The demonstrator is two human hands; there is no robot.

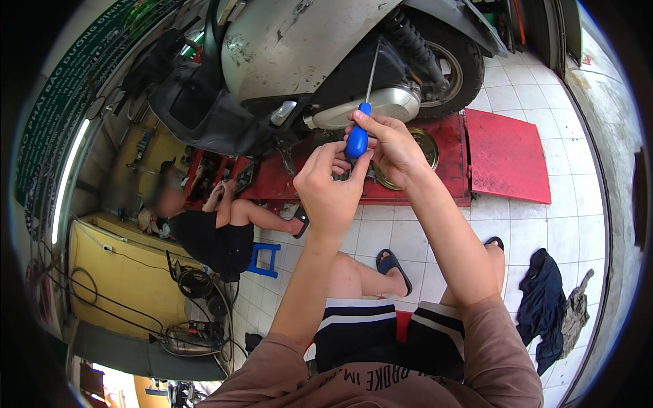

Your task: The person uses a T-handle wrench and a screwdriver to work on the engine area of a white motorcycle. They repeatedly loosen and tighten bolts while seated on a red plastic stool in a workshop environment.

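Observation:
A screwdriver with a blue handle and a long thin metal shaft is held up in front of me, its tip pointing toward the scooter's rear side. My right hand has its fingers wrapped round the handle from the right, the thumb lying along its upper part. Fingers of my left hand pinch the handle's lower end. Beyond the hands stands a grey scooter with a silver engine cover, a black shock absorber and a rear wheel. Whether the shaft's tip touches the scooter cannot be made out.
The scooter stands on a red lift platform with a red ramp; a gold-coloured round part lies on it. A co-worker sits at left near a blue stool. Dark cloths lie on the white tiles at right.

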